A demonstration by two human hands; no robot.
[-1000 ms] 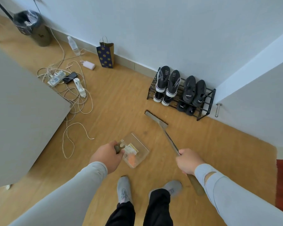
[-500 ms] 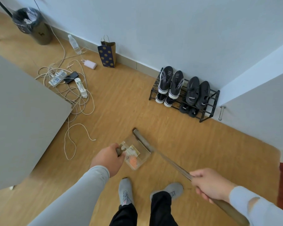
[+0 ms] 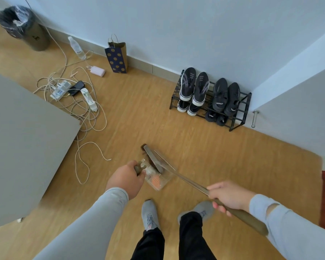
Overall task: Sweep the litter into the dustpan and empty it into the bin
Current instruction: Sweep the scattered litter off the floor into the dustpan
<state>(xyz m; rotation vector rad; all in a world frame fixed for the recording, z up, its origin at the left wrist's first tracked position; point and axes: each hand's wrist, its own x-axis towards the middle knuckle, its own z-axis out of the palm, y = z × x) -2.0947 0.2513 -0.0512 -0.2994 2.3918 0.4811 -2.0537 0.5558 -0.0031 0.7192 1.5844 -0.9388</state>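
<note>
Clear dustpan (image 3: pixel 159 180) sits just beyond the gripping left hand (image 3: pixel 127 180).

Dustpan (image 3: pixel 159 178): floor centre — broom (image 3: pixel 154 158) head in it
Bin (image 3: pixel 24 28): far left corner
Shoe rack (image 3: pixel 210 102): against far wall — right

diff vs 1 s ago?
The broom was drawn back from near the shoe rack; its head now lies at the dustpan mouth. The right hand pulled back with it. The left hand still grips the dustpan handle; litter still inside.
</note>
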